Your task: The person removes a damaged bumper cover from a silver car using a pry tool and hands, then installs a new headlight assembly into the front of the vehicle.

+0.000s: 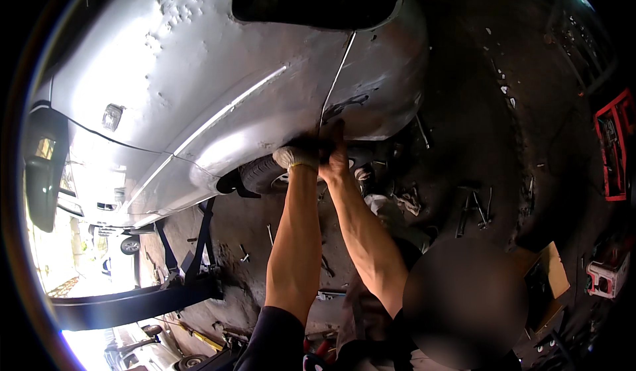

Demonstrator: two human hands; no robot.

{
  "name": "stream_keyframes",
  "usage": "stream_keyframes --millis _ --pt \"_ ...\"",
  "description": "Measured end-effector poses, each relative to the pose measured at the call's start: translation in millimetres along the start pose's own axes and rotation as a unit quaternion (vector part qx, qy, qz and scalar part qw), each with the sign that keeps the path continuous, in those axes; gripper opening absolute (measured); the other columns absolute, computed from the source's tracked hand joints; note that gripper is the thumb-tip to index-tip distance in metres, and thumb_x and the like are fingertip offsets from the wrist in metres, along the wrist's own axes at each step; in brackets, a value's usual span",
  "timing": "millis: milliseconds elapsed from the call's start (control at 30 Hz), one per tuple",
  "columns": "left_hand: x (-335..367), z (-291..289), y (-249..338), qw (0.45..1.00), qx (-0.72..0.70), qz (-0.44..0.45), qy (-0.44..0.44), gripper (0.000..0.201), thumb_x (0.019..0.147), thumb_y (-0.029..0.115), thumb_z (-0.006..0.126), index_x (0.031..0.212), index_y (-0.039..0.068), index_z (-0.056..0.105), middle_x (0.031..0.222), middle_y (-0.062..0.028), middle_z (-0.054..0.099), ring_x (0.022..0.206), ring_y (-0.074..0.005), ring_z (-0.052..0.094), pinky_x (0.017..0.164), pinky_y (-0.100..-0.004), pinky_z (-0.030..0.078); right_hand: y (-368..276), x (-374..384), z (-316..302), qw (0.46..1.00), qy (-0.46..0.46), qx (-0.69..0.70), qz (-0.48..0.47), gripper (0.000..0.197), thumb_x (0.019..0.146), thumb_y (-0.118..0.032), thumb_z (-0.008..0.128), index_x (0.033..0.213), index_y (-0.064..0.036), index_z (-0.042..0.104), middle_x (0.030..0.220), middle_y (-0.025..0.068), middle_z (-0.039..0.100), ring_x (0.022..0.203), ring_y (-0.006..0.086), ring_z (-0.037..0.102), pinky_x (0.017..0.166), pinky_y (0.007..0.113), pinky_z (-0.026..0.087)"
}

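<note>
The silver car body (252,59) curves over the work, its painted skin smooth and glossy on the fender (225,126) but puckered into a rough, blistered patch (175,13) higher up. A sharp bright crease (228,106) runs along the flank, and a narrow seam (336,79) parts the fender from the rounded bumper (391,86), which is dull and scuffed with dark smears near its lower edge. Above gapes a smooth-rimmed, dark opening (311,3); a small clear lamp (112,116) sits on the side.

Both hands reach up to the lower end of that seam, close together at the edge of the wheel arch. The left hand (296,158) wears a pale knitted glove, darkened toward the fingers, and lies just in front of the ribbed black rubber tyre (255,173). The right hand (336,158) is beside it, under the bumper's corner. The fingers sink into shadow — whether they grip anything, I cannot tell.

Below, the grimy, stained floor (245,281) carries scattered metal tools; a red metal tray (601,129) and an open cardboard box (560,271) lie off to the right.
</note>
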State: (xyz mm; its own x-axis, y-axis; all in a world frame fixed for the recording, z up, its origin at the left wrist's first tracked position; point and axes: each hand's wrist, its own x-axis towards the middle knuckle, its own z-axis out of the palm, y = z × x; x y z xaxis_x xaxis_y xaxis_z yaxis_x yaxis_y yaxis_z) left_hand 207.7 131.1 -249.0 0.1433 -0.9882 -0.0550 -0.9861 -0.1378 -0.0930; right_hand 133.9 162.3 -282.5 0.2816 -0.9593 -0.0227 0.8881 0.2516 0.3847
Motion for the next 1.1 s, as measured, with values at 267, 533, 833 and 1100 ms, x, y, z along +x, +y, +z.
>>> stream_keyframes --millis 267,533,833,1100 --pt "14.2 8.8 -6.2 0.995 0.071 0.050 0.041 0.055 0.090 0.043 0.038 0.137 0.014 0.041 0.145 -0.0112 0.036 0.135 -0.0276 0.031 0.111 -0.0395 0.022 -14.8 5.3 0.0 0.982 -0.143 0.024 0.122 0.048 0.080 -0.055 0.062 0.094 -0.0094 0.064 0.084 0.0066 0.065 0.079 0.0205 0.062 0.080 0.036 0.051" --pt "1.4 -8.9 -5.2 0.990 0.102 0.092 0.013 0.053 0.090 0.040 0.038 0.136 0.014 0.042 0.143 -0.0129 0.038 0.133 -0.0296 0.033 0.110 -0.0410 0.024 -3.0 1.8 5.0 1.000 -0.014 -0.018 -0.018 0.048 0.083 -0.051 0.060 0.107 -0.0096 0.061 0.097 0.0077 0.063 0.086 0.0250 0.061 0.080 0.038 0.050" --pt "-4.9 -29.9 7.0 0.996 0.063 0.058 0.004 0.055 0.089 0.045 0.040 0.132 0.011 0.046 0.138 -0.0134 0.044 0.129 -0.0294 0.039 0.108 -0.0394 0.028 2.7 -0.4 20.7 0.999 -0.007 0.026 -0.038 0.048 0.082 -0.046 0.064 0.111 -0.0078 0.059 0.100 0.0100 0.063 0.093 0.0292 0.060 0.088 0.045 0.047" --pt "-14.1 -30.8 15.3 0.996 0.072 0.017 -0.058 0.053 0.087 0.045 0.041 0.128 0.012 0.051 0.135 -0.0131 0.048 0.128 -0.0284 0.041 0.106 -0.0404 0.031 -7.8 7.0 -0.1 0.998 0.051 -0.029 -0.037 0.050 0.076 -0.049 0.070 0.106 -0.0095 0.063 0.098 0.0046 0.064 0.091 0.0238 0.060 0.085 0.041 0.048"
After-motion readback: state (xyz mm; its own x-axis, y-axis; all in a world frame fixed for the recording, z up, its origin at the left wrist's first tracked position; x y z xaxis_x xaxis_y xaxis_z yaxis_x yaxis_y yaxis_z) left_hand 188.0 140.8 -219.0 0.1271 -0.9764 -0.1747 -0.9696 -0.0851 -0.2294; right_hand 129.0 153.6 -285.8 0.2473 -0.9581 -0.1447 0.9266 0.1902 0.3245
